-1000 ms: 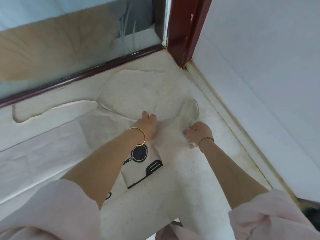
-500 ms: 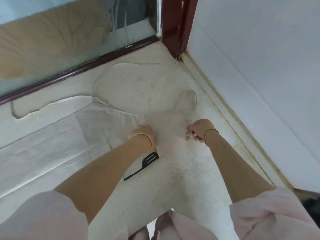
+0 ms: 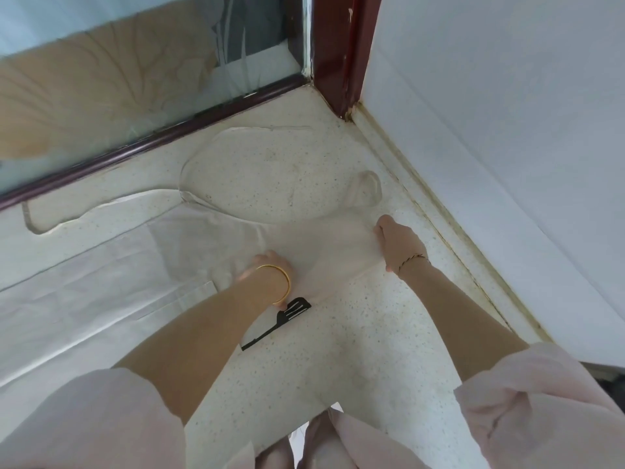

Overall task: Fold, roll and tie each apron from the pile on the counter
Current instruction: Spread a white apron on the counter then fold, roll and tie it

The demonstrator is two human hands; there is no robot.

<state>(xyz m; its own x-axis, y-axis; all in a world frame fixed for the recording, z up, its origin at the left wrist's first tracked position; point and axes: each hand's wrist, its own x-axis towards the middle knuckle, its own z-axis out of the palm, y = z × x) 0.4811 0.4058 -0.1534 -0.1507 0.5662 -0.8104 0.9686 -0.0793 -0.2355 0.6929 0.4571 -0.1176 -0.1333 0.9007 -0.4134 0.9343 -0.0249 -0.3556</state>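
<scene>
Hands apart on the apron (image 3: 321,252): right hand (image 3: 400,243) curls its fingers round the folded edge; left hand (image 3: 267,269) rests on the cloth, fingers hidden, grip unclear. Apron lies flat on the bench (image 3: 355,350), near side of the dark red corner post (image 3: 338,55), trailing leftward from it.

Speckled counter (image 3: 355,353) under translucent apron (image 3: 189,255)

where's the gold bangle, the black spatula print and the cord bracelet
Gold metal bangle (image 3: 288,285): head view, band's right side.
Black spatula print (image 3: 293,307): head view, slotted blade.
Thin braided cord bracelet (image 3: 414,258): head view, strand across wrist.
</scene>
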